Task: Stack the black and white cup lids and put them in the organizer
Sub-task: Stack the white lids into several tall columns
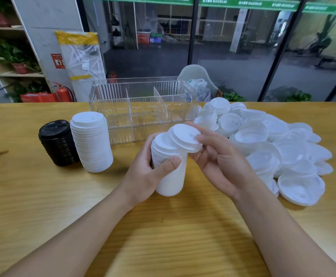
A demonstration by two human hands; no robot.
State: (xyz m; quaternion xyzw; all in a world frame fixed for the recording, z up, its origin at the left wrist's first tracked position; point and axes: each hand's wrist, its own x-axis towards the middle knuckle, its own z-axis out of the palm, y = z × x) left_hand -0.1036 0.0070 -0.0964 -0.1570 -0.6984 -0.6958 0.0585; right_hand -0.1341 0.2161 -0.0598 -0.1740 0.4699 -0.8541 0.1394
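The left hand (146, 172) grips a tall stack of white lids (168, 166) above the table (163, 226), fingers and thumb curled round its side. The right hand (221, 158) pinches a single white lid (184, 137) between thumb and fingertips, tilted over the top of that stack and touching it. A finished white stack (92, 140) and a black stack (58, 142) stand side by side left of the clear organizer (143, 108). Loose white lids (273, 144) lie heaped at right.
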